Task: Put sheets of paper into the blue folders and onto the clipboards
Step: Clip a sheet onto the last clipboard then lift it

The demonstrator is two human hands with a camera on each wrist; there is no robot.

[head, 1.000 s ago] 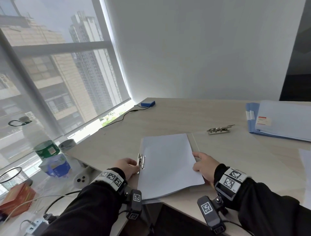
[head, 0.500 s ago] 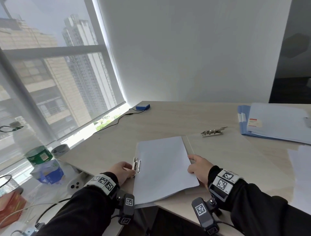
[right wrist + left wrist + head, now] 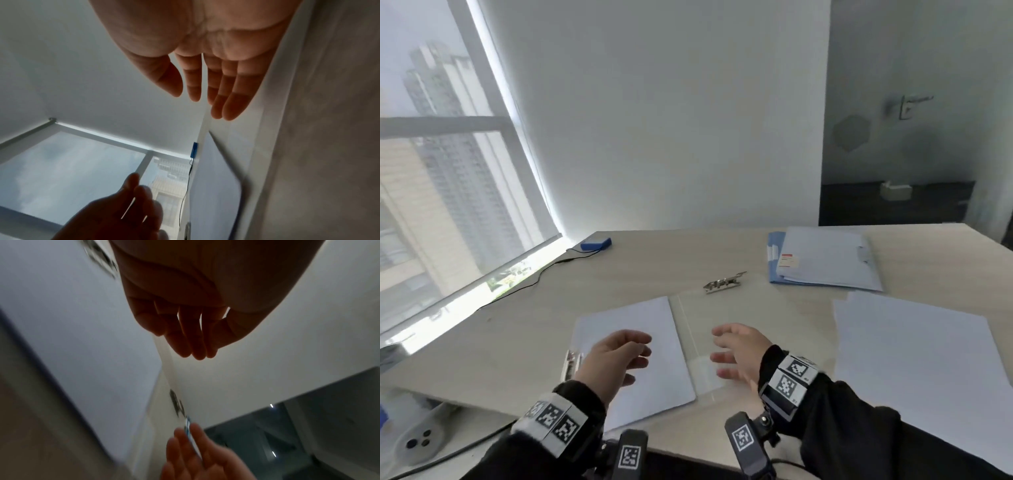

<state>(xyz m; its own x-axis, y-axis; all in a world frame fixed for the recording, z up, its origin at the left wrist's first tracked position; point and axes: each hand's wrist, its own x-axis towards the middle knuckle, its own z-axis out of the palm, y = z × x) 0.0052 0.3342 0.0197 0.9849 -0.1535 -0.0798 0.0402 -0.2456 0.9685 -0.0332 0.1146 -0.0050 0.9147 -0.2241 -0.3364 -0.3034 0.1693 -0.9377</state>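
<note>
A white sheet of paper [image 3: 640,329] lies on a clear clipboard near the table's front edge, with the metal clip [image 3: 571,364] at its left end. My left hand [image 3: 635,353] hovers over the sheet, fingers relaxed and empty. My right hand [image 3: 722,349] hovers just right of the sheet's edge, also empty. A second clear clipboard [image 3: 750,308] lies beside it, its clip [image 3: 724,283] at the far end. Blue folders [image 3: 825,263] are stacked at the back right. In the wrist views the left hand [image 3: 191,344] and right hand [image 3: 205,94] hold nothing.
A pile of loose white sheets [image 3: 917,363] lies at the right. A small blue device [image 3: 595,244] with a black cable sits at the back left by the window. The wooden table [image 3: 654,260] ends close in front of me.
My left hand has let go of the clip and my right hand has left the sheet's edge. Both now hover above the paper, closer together. The view has turned to the right.
</note>
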